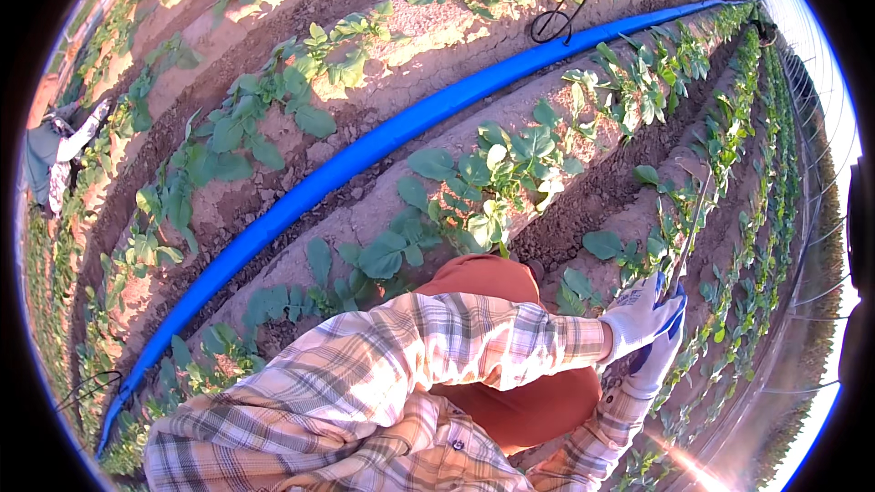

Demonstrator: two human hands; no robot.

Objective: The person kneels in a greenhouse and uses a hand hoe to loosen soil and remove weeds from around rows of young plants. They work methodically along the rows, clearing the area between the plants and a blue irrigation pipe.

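Note:
My left hand [634, 314], in a white knit glove with blue coating, reaches to the right and touches my right hand. My right hand [662, 347], gloved alike, is just below it. The near end of a long, thin hand tool [692, 229] is between the gloves, with my right hand closed about it. Its narrow shaft points up and away to a bent head over a row of leafy plants [655, 246]. How my left fingers lie on the tool is hidden where the gloves overlap. My knees, in rust-red trousers, are bent beside the hands.
A blue flexible hose [410, 121] runs along the soil beds, with a thin black tube [567, 27] joined at its far part. Leafy plants [478, 184] grow on raised ridges. Another person [58, 150] is at the far left. Curved hoops stand along the right edge.

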